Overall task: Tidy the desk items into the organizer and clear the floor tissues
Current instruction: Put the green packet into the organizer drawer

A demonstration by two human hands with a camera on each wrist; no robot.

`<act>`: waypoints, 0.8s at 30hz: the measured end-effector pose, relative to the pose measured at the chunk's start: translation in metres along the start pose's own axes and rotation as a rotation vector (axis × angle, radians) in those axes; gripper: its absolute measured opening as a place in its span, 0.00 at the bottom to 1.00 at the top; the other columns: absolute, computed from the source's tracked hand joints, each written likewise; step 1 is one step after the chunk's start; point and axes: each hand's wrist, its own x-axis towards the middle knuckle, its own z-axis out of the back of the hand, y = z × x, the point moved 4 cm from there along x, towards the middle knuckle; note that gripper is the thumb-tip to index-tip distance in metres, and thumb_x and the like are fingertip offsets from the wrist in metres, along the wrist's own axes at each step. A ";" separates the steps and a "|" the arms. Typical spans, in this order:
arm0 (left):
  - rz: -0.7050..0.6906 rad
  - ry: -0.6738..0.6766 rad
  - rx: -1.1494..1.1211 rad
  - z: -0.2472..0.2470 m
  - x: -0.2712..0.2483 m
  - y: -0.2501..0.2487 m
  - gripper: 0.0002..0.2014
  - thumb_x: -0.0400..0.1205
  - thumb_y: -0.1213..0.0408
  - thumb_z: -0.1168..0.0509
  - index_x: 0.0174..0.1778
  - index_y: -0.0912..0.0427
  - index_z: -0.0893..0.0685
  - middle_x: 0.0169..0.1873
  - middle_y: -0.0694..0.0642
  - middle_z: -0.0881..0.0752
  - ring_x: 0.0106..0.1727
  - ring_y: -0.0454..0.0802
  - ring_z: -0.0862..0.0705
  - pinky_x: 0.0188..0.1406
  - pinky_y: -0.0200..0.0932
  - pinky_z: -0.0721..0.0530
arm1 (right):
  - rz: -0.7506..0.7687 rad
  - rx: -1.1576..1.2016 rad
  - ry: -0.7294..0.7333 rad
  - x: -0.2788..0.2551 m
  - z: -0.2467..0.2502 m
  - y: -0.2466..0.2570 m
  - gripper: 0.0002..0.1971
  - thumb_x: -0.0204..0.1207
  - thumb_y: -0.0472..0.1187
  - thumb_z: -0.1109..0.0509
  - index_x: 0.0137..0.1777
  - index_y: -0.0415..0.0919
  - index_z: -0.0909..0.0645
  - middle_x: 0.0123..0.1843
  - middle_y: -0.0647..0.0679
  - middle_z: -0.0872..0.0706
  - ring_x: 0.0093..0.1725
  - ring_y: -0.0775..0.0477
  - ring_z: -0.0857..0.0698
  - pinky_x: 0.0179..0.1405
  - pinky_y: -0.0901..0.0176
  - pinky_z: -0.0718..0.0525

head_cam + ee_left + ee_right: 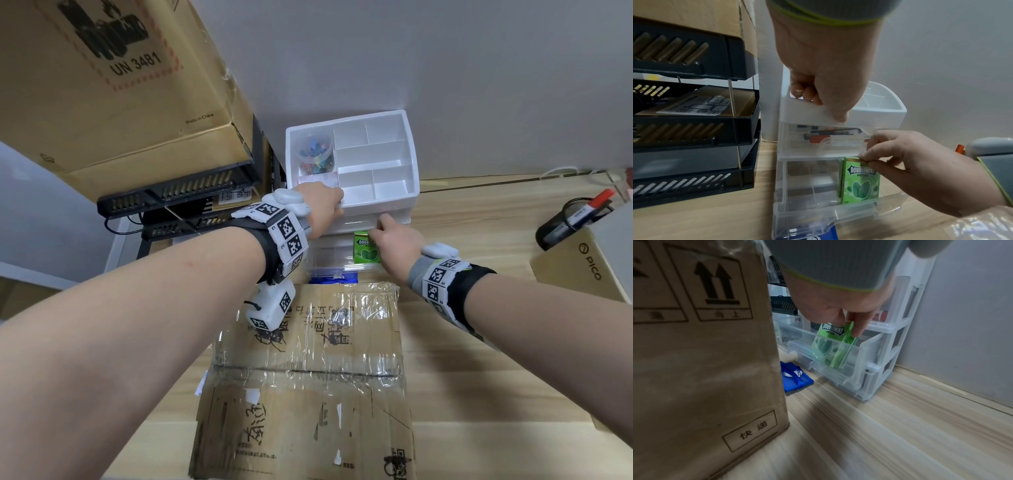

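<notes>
A white desk organizer (349,118) with top compartments and clear drawers stands against the wall. My left hand (322,205) grips its front-left top rim, fingers curled over the edge (824,81). Its middle clear drawer (818,209) is pulled out. A green Doublemint gum box (366,251) stands upright at the right end of that drawer. My right hand (394,240) pinches the top of the gum box (859,183) between thumb and fingers (857,327). The drawer above (818,141) is shut and holds markers. No tissues are in view.
A taped cardboard box (308,377) stands just before the organizer, with a blue packet (795,378) between them. Black stacked paper trays (178,195) under a big carton (120,85) are at the left. A mesh pen holder (568,216) and a PICO box (589,263) are at the right.
</notes>
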 end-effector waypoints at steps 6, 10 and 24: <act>0.022 -0.001 0.001 0.001 -0.001 0.000 0.15 0.90 0.56 0.48 0.62 0.59 0.21 0.49 0.58 0.17 0.45 0.55 0.23 0.41 0.46 0.30 | 0.070 -0.065 -0.127 -0.001 -0.003 0.007 0.13 0.52 0.33 0.24 0.40 0.36 0.14 0.35 0.43 0.14 0.36 0.40 0.16 0.37 0.54 0.22; 0.035 0.004 0.007 0.001 0.001 0.000 0.15 0.89 0.56 0.47 0.62 0.59 0.21 0.48 0.58 0.18 0.45 0.54 0.23 0.42 0.45 0.30 | 0.091 -0.055 -0.006 -0.003 -0.018 0.006 0.22 0.61 0.44 0.23 0.54 0.33 0.15 0.34 0.43 0.09 0.33 0.41 0.13 0.36 0.54 0.19; 0.025 -0.023 0.042 -0.002 0.007 -0.001 0.15 0.89 0.55 0.47 0.62 0.59 0.21 0.56 0.59 0.14 0.58 0.59 0.16 0.45 0.45 0.28 | 0.288 0.040 0.120 -0.013 -0.003 0.007 0.11 0.81 0.49 0.36 0.42 0.45 0.19 0.30 0.51 0.24 0.33 0.44 0.24 0.36 0.57 0.24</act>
